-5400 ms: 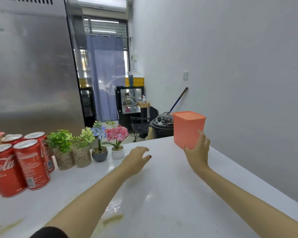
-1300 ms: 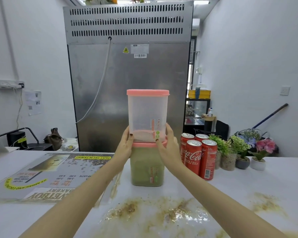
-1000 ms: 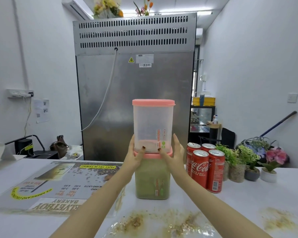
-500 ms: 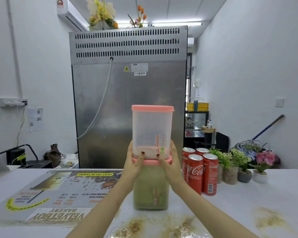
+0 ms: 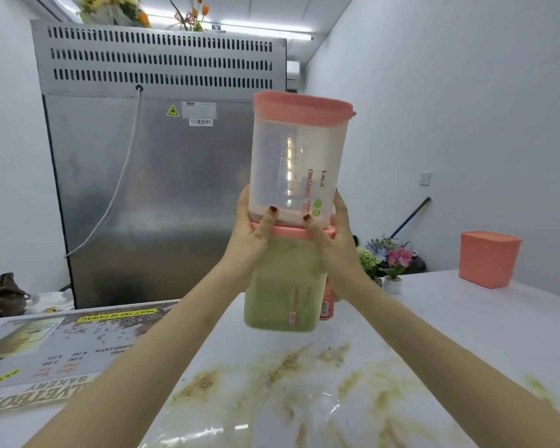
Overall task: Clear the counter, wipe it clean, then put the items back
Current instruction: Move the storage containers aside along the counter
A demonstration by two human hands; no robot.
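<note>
The left hand (image 5: 251, 240) and right hand (image 5: 335, 244) grip the clear container (image 5: 291, 163), marked "LAVA CONTAINER", stacked on a green-filled container (image 5: 278, 286) above the smeared table (image 5: 450, 318). "MUST TRY IN TAWAU" mat (image 5: 78, 347) at 8 o'clock; open surface toward 3 o'clock.

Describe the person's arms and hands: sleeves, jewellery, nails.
Both forearms are bare as far as the frame shows; no sleeve, watch or bracelet is visible. The left hand and right hand wear no gloves and no rings that I can see. The thumbnails carry dark reddish-brown polish.
</note>
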